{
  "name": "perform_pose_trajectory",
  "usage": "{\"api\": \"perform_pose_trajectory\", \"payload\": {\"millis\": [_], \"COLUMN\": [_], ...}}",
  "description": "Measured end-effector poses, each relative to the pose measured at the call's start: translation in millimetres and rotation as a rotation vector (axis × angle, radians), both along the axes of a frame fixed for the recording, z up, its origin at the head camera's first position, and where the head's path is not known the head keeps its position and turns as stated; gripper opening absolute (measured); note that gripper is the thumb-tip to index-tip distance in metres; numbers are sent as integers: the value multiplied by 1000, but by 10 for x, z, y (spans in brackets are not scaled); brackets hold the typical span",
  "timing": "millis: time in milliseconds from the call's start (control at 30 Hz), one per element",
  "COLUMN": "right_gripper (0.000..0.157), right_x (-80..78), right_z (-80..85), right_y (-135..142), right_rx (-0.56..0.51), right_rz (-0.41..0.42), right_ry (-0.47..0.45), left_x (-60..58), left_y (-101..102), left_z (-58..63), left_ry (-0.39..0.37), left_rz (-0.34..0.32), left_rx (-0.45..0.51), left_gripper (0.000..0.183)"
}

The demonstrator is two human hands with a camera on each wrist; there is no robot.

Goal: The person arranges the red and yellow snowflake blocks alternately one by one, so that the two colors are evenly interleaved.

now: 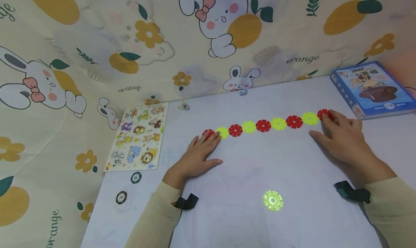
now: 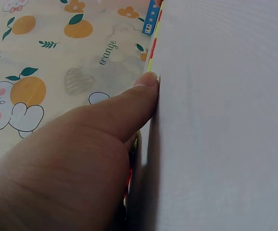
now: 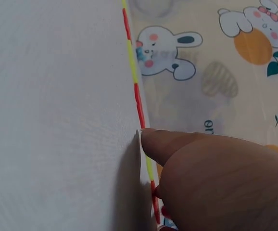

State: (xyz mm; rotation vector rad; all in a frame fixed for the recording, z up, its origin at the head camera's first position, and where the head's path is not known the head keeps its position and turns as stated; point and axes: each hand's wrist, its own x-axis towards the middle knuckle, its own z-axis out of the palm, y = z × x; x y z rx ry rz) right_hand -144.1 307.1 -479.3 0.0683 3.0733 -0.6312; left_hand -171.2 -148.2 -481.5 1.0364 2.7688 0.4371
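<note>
Red and yellow-green slotted plastic discs [image 1: 263, 125] alternate in a row across the white table in the head view; their edges meet. My left hand [image 1: 198, 157] lies with straight fingers on the red disc [image 1: 208, 133] at the left end, partly covering it. At the other end, fingers of my right hand [image 1: 344, 137] touch the last red disc [image 1: 323, 114], with the thumb apart from it. In the left wrist view my left hand [image 2: 76, 159] hides part of the row. Seen almost edge-on, the discs [image 3: 139, 106] run past my right hand [image 3: 216, 183] in the right wrist view.
A yellow-green round token [image 1: 273, 200] lies nearer the front. The left side has an animal sticker board [image 1: 136, 139] and two black-and-white round chips [image 1: 136, 177], [image 1: 121, 197]. A blue box [image 1: 373, 89] stands back right, and small figurines [image 1: 183, 106] sit near the patterned curtain.
</note>
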Motion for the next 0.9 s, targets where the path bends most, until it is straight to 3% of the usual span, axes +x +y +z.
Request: {"api": "perform_pose_trajectory", "payload": {"millis": [467, 567, 667, 733, 800, 900], "right_gripper": [91, 86, 76, 67, 62, 59], "right_x": [-7, 15, 112, 235, 380, 597], "right_z": [-4, 29, 109, 167, 200, 201], "right_y": [-81, -105, -179, -275, -410, -657], "right_rx": [23, -36, -188, -320, -444, -504], "right_rz": [7, -9, -13, 35, 139, 337], "right_ry": [1, 28, 75, 75, 33, -91], "left_x": [1, 1, -1, -2, -5, -15], "left_y": [-44, -45, -39, -33, -28, -23], "left_z": [-36, -36, -30, -23, -18, -14], "left_ry": [-5, -4, -8, -9, -10, -5], "left_rz": [8, 6, 2, -1, -3, -5], "left_rx": [12, 18, 24, 26, 24, 22], "left_gripper": [80, 80, 80, 80, 80, 80]}}
